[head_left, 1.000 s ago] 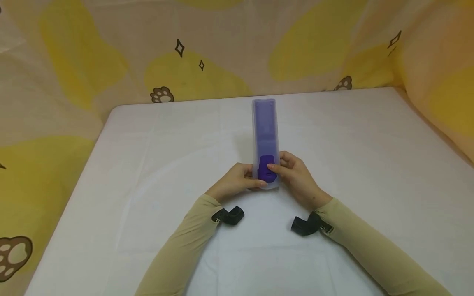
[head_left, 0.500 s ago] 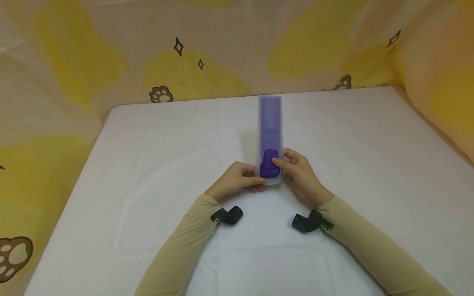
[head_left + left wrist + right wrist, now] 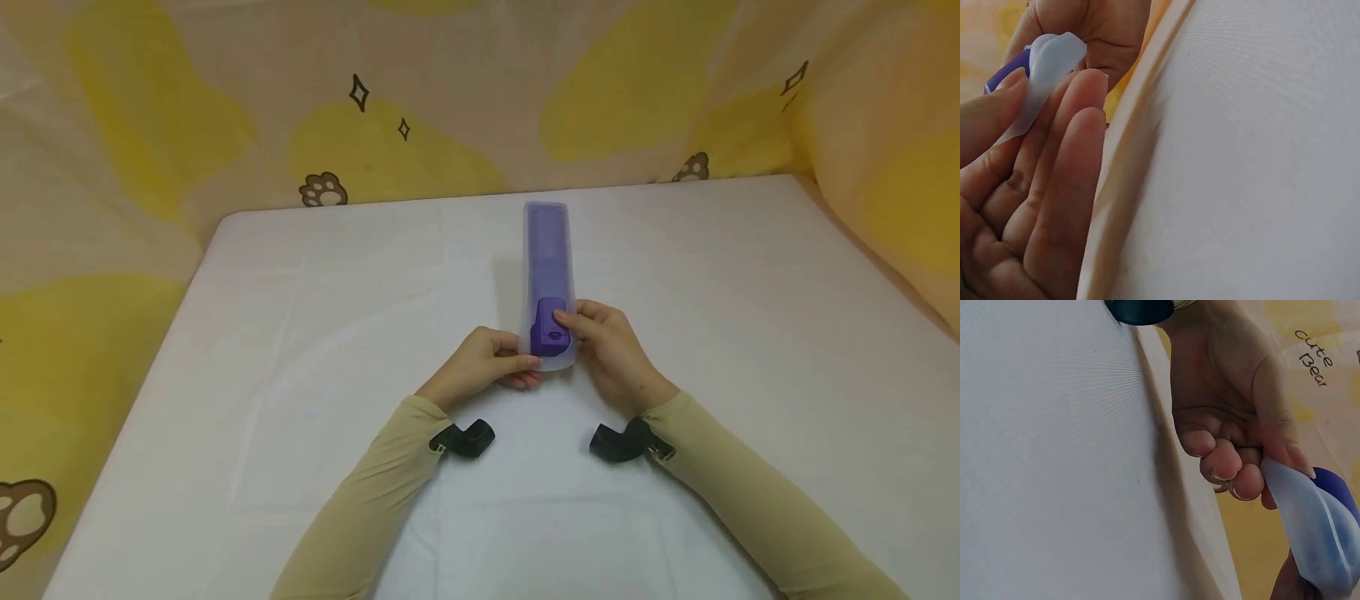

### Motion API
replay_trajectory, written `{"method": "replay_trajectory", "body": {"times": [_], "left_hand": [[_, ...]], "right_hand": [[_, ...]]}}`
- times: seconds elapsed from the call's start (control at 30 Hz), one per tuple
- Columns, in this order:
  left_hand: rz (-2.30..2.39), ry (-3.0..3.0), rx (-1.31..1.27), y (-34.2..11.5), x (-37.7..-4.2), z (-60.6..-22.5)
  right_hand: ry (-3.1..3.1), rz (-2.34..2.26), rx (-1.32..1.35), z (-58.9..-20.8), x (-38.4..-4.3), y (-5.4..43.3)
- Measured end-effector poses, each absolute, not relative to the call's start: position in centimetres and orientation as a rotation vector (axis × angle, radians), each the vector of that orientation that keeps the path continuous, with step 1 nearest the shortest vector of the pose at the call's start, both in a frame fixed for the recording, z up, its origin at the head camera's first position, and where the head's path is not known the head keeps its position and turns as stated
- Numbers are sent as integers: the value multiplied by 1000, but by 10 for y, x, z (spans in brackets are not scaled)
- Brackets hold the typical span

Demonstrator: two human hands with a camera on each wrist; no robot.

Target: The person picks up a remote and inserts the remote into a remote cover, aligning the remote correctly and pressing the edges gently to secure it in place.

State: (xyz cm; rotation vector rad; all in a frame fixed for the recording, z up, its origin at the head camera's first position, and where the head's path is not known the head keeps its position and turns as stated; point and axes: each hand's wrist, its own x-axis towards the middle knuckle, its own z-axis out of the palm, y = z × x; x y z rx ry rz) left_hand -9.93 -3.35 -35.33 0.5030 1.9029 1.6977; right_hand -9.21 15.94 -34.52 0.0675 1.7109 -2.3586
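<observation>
A long, narrow translucent purple case [image 3: 548, 250] is held up over the white table, its far end pointing away from me. A darker purple clasp [image 3: 550, 340] covers its near end. My left hand [image 3: 480, 365] pinches the lower left corner between thumb and fingers. On the opposite side, my right hand [image 3: 615, 354] grips the edge, its thumb lying on the clasp. From the left wrist, the case's whitish end [image 3: 1057, 57] shows between the thumb and fingers. In the right wrist view the frosted underside [image 3: 1310, 519] curves away from the right hand. What the case contains cannot be made out.
A white cloth covers the table [image 3: 360, 283]. Behind it and at both sides hangs a cream and yellow patterned curtain [image 3: 465, 83]. Black wrist cameras [image 3: 472, 439] sit on both sleeves.
Both hands keep their grip. The case has shifted slightly to the right, and its tilt has changed, so the clasp looks lighter. The right thumb has moved a little up and right with it.
</observation>
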Motion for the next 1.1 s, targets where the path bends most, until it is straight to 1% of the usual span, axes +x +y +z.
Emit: {"method": "replay_trajectory", "body": {"times": [0.33,0.53,0.87,1.1], "left_hand": [[1725,1820,639,-40,-100,-353],[1741,1722,635,-42,-102,-354],[1720,1712,695,-47,-102,-351],[1722,1744,657,-45,-103,-352]], "right_hand": [[1549,-2371,139,-341,-97,160],[1475,-2393,194,-342,-100,161],[1447,-2391,155,-343,-105,160],[1532,-2347,87,-342,-100,162]]}}
